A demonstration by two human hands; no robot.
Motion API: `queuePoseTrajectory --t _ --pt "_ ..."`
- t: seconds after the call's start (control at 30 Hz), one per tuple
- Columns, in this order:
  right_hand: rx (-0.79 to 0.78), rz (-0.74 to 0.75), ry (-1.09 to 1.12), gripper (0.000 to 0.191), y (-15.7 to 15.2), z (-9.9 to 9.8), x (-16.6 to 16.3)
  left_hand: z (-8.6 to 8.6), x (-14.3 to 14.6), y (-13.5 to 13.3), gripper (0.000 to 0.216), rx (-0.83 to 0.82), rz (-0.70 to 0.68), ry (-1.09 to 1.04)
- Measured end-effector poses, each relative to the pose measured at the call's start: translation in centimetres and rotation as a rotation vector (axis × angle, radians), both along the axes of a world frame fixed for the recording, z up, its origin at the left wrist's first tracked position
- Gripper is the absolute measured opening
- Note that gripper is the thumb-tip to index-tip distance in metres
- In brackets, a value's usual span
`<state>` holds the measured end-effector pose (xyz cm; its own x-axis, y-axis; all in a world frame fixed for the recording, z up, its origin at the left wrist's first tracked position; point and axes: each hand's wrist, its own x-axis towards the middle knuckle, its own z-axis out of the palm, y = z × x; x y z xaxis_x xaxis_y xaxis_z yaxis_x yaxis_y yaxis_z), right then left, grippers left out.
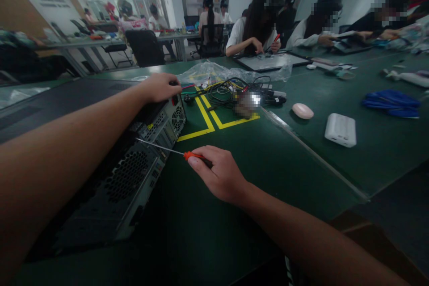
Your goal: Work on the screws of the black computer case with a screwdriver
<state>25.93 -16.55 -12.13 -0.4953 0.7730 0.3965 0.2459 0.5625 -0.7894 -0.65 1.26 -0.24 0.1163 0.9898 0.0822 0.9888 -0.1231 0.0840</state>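
Observation:
A dark desktop computer case [127, 178] lies on its side on the green table [254, 174], its perforated rear panel facing me. My left hand [162, 87] rests closed over the far top corner of the case, gripping it. My right hand [219, 172] is wrapped round a screwdriver [174, 151] with an orange-red and black handle. Its thin metal shaft points left, the tip touching the rear panel of the case near the upper edge.
Behind the case lie a tangle of cables [228, 91] and a clear plastic bag [214, 71] by yellow floor-tape lines. To the right sit a pink oval object [302, 110], a white box [340, 129] and blue cloth [390, 103]. Other people work at the far side.

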Motion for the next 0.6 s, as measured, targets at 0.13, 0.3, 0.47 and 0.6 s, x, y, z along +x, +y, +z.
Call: queuePoseTrajectory --t 0.13,0.3,0.47,0.6 --pt "-0.051 0.007 0.023 0.027 -0.21 0.02 -0.01 -0.05 0.04 0.03 0.072 0.012 -0.006 0.016" --pt "-0.075 -0.008 0.02 0.024 -0.36 -0.17 -0.06 -0.13 -0.11 0.12 0.068 0.02 -0.005 0.005" --pt "-0.059 -0.017 0.011 0.018 -0.17 -0.07 -0.11 -0.15 -0.18 0.15 0.069 0.015 -0.012 -0.007" --pt "-0.07 -0.009 -0.008 0.018 -0.19 0.14 -0.03 -0.1 -0.11 0.18 0.07 0.008 -0.007 0.008"
